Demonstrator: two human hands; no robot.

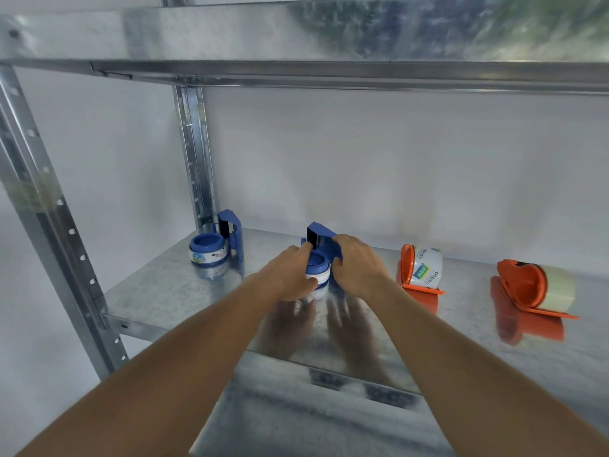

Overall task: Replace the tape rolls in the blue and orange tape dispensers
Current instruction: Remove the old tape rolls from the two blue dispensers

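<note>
Galvanised shelving [184, 291] against a white wall carries four tape dispensers, and work centres on the middle blue dispenser [324, 240], standing near the shelf's middle. A person's left hand [291, 275] wraps its fingers around the tape roll [319, 270] on the hub, while the right hand [357, 263] grips the dispenser's frame. Judged from this, the roll is being worked on or off the hub; bracing the frame firmly and keeping the roll square should prevent jamming. A second blue dispenser [227, 245] stands left; two orange dispensers [420, 270] [535, 288] lie right, untouched.
</note>
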